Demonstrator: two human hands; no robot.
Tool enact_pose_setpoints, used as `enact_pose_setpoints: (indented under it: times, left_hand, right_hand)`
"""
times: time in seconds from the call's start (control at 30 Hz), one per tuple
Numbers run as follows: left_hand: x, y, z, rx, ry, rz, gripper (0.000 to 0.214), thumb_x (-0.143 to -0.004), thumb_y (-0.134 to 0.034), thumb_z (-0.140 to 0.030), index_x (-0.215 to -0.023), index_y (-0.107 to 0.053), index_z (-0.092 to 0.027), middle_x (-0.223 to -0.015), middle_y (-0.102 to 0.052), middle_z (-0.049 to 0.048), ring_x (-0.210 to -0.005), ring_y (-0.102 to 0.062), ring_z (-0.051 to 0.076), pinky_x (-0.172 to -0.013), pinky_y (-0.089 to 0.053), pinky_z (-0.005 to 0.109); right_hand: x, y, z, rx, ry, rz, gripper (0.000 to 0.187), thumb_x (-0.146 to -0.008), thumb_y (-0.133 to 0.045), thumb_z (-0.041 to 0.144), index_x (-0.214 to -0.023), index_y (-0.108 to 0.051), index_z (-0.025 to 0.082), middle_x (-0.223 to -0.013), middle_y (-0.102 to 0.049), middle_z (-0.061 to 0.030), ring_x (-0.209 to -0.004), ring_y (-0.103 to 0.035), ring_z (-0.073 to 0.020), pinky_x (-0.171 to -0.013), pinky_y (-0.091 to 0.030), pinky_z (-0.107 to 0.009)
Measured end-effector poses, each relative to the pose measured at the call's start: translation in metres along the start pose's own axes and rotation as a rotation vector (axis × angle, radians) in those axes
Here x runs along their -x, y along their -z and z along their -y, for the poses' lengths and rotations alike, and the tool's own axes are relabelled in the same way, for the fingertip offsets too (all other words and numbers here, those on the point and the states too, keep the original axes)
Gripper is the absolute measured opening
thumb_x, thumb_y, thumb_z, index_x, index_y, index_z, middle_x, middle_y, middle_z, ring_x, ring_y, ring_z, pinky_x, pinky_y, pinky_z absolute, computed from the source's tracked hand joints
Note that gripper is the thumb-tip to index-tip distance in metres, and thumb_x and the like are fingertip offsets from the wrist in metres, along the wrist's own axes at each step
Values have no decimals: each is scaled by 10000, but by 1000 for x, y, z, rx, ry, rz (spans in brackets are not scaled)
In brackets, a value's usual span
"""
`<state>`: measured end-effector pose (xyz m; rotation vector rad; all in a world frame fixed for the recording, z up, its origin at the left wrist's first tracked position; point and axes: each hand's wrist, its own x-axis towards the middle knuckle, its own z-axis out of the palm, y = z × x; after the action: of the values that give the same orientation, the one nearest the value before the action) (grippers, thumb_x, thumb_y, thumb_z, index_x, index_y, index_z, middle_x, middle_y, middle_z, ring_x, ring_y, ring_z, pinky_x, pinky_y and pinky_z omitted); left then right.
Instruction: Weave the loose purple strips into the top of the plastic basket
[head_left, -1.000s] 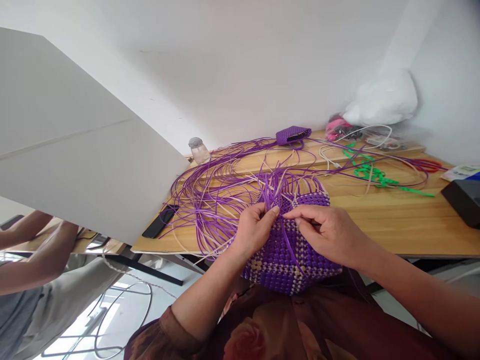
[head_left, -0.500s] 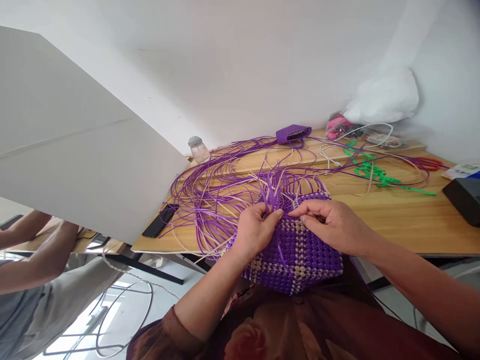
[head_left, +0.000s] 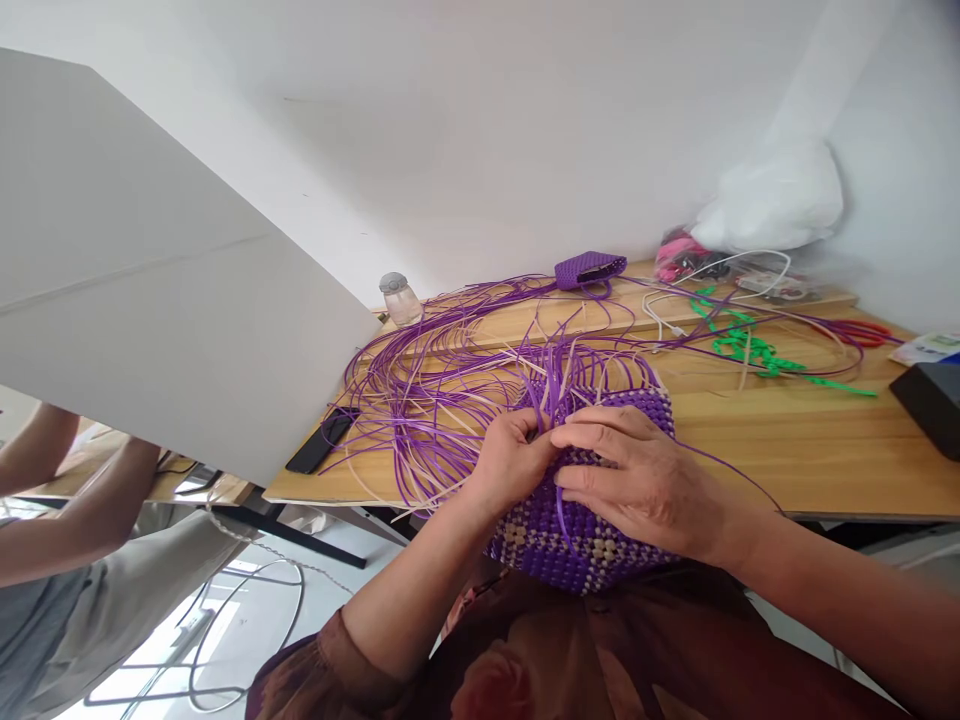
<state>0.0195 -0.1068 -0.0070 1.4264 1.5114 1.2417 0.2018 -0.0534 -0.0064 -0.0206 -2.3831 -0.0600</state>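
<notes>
A woven purple-and-beige plastic-strip basket rests at the table's front edge, against my lap. Long loose strips fan out from its upper side across the table. My left hand is closed at the basket's upper edge, thumb and fingers pinching purple strips. Over the woven face lies my right hand, its fingers apart and their tips beside my left thumb. A short purple strip hangs below those fingertips. Another thin purple strip runs out to the right from behind my right hand.
A small purple woven pouch, a clear bottle and a black phone are on the table. Green strips, red-handled scissors and a black box lie right. Another person's arms show left, beyond a partition.
My right hand has moved left over the basket, and its fingers have gone from a pinch to spread. A thin purple strip now trails right. My left hand stays in place.
</notes>
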Motion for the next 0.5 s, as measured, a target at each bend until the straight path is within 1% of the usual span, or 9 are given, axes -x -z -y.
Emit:
enact_pose_setpoints:
  times: [0.07, 0.1, 0.13, 0.2, 0.23, 0.27, 0.3, 0.37, 0.5]
  left_hand:
    - [1, 0, -1, 9, 14, -10, 315, -792, -663, -411, -648, -590, -141, -615, -458, -30, -620, -388, 99, -607, -316, 246]
    - [2, 0, -1, 14, 20, -13, 328, -791, -669, -422, -642, -586, -142, -608, -451, -32, -615, -383, 97, -601, -309, 245]
    - [2, 0, -1, 24, 27, -13, 336, -789, -675, -429, -639, -580, -144, -605, -447, -33, -611, -379, 96, -595, -303, 244]
    - [3, -1, -1, 68, 47, -6, 344, -780, -690, -438, -640, -566, -149, -608, -452, -34, -607, -379, 94, -589, -299, 242]
    - [4, -1, -1, 99, 63, -1, 346, -776, -696, -443, -647, -562, -151, -614, -458, -34, -608, -384, 94, -589, -302, 241]
    - [4, -2, 0, 128, 79, 5, 347, -770, -703, -448, -656, -561, -153, -622, -465, -32, -613, -392, 95, -592, -308, 240]
    - [4, -2, 1, 151, 91, 10, 348, -766, -709, -452, -664, -563, -153, -630, -471, -30, -620, -403, 97, -597, -315, 240]
    - [4, -2, 3, 165, 96, 20, 349, -770, -709, -461, -683, -577, -150, -641, -478, -26, -634, -417, 101, -612, -329, 240]
    - [5, -3, 5, 133, 72, 35, 388, -813, -669, -516, -723, -614, -143, -645, -480, -22, -628, -404, 100, -604, -317, 240]
  right_hand:
    - [-2, 0, 1, -60, -13, -31, 146, -869, -645, 116, -961, -681, 224, -1054, -711, -50, -1096, -599, -246, -950, -498, -425]
    - [-3, 0, 0, -113, -66, -65, 141, -872, -630, 113, -958, -668, 218, -1000, -713, -48, -1047, -614, -233, -940, -501, -410]
    - [-4, 0, -1, -170, -167, -95, 127, -877, -616, 121, -952, -656, 215, -957, -710, -45, -987, -628, -217, -914, -509, -390]
    - [-7, 1, -7, -279, -471, -128, 59, -888, -598, 174, -913, -639, 210, -877, -696, -39, -834, -637, -186, -794, -526, -338]
    - [-9, 1, -11, -337, -622, -116, 41, -890, -594, 212, -885, -635, 207, -831, -685, -32, -758, -627, -171, -718, -521, -312]
    - [-11, 1, -15, -398, -740, -86, 64, -887, -593, 247, -864, -633, 203, -790, -672, -22, -698, -611, -158, -655, -505, -291]
    - [-13, 2, -20, -453, -811, -48, 92, -879, -594, 274, -841, -634, 200, -749, -656, -11, -655, -593, -147, -612, -487, -276]
    - [-18, 2, -28, -521, -836, 21, 125, -851, -602, 301, -793, -637, 196, -695, -631, 6, -626, -569, -137, -585, -458, -260]
    - [-23, 3, -36, -476, -825, 120, 152, -803, -621, 330, -733, -648, 199, -653, -620, 14, -613, -539, -136, -579, -410, -265]
